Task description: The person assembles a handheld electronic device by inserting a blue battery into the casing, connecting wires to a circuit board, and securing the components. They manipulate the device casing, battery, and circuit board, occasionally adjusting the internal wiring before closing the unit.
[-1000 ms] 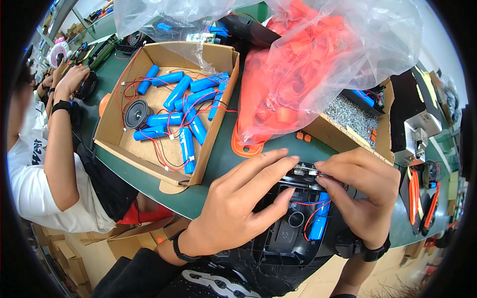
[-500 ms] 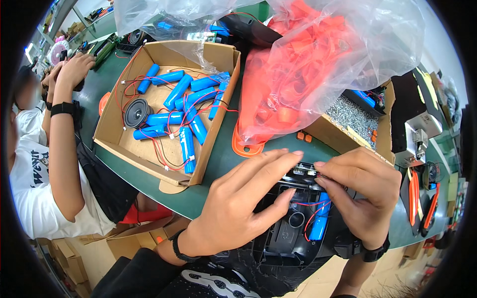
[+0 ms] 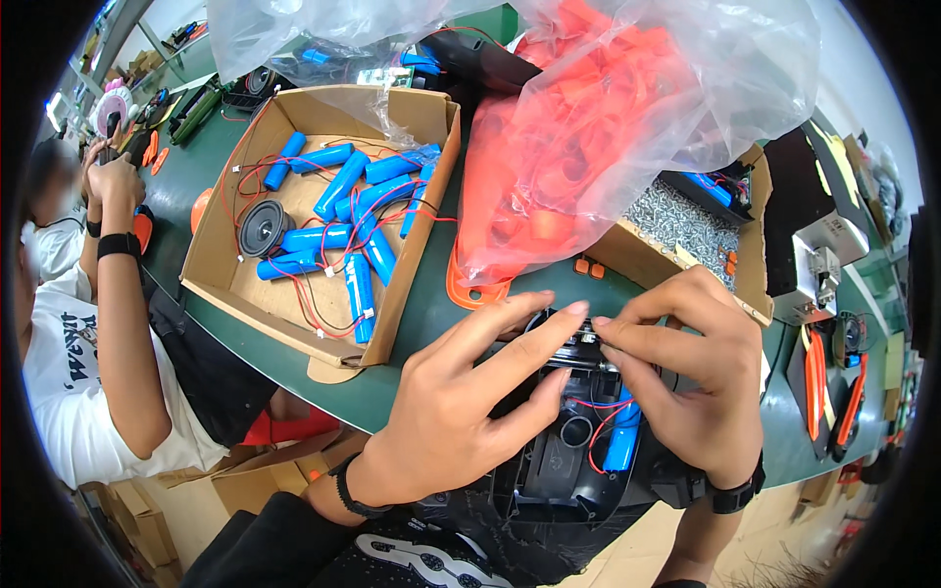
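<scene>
A black plastic housing (image 3: 557, 482) lies open in front of me, close against my body. Inside it are a blue cylindrical battery (image 3: 621, 443) with red wires and a round black tube (image 3: 575, 431). My left hand (image 3: 446, 407) is closed around the housing's far end, fingers over the top and thumb below. A small circuit board (image 3: 587, 338) with a silvery part shows between the two hands. At the board's right end, my right hand (image 3: 691, 377) pinches with thumb and forefinger; the fingertips hide what is between them.
An open cardboard box (image 3: 225, 294) holds several blue batteries and a round speaker (image 3: 265, 228). Beyond the housing lies a clear bag of red-orange parts (image 3: 559, 157). A box of screws (image 3: 681, 218) stands to the right. At left, another person's arm (image 3: 123, 323) reaches over the green table (image 3: 284, 377).
Both hands and the housing have shifted slightly left in view, and the right fingers are more bent. The other person's hands at left have moved lower and further left.
</scene>
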`<state>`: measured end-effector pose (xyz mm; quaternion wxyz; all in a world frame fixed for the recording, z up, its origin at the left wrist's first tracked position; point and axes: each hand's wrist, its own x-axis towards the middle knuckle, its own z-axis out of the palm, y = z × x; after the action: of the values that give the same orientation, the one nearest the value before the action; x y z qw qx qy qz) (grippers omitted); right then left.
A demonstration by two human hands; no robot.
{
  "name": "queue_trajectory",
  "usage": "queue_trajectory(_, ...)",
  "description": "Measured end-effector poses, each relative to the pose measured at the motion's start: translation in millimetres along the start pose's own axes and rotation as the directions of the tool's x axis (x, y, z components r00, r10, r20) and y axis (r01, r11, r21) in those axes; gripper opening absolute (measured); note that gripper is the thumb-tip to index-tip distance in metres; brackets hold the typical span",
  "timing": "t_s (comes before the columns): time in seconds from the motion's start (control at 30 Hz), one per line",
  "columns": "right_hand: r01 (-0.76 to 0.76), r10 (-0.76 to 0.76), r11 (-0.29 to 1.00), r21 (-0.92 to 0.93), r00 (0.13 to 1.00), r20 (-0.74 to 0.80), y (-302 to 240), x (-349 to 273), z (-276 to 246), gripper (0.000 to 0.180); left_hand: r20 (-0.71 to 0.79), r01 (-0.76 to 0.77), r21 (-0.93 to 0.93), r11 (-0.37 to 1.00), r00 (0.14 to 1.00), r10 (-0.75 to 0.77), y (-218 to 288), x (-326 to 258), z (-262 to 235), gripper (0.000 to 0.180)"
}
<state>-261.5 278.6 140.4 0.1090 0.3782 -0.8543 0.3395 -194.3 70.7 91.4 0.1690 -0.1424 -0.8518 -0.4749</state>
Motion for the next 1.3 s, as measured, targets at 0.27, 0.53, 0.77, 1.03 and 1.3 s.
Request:
queue_trajectory(0.27,0.016,-0.016,0.999,0.037,1.000,0.003,5,-1,1,0.021,-0.023,-0.047,0.046,0.998,0.999,0.048,-2,0,4,0.043)
queue_trajectory(0.53,-0.008,0.008,0.998,0.055,1.000,0.001,5,-2,5,0.018,-0.023,-0.047,0.090,0.995,0.999,0.049,2,-2,5,0.042)
queue_trajectory(0.77,0.003,-0.004,0.999,0.041,1.000,0.022,2,-2,1,0.015,-0.034,-0.070,0.120,0.990,0.997,0.075,5,-1,-1,0.035)
queue_trajectory(1.03,-0.077,0.076,0.997,0.005,0.996,0.039,-27,-12,-36,0.034,-0.094,-0.123,0.027,0.992,0.988,0.125,-4,-2,3,0.031)
queue_trajectory(1.3,-0.414,0.421,0.901,0.130,0.906,-0.036,-49,-59,-28,0.040,-0.072,-0.088,-0.034,0.996,0.994,0.085,-1,-7,3,0.033)
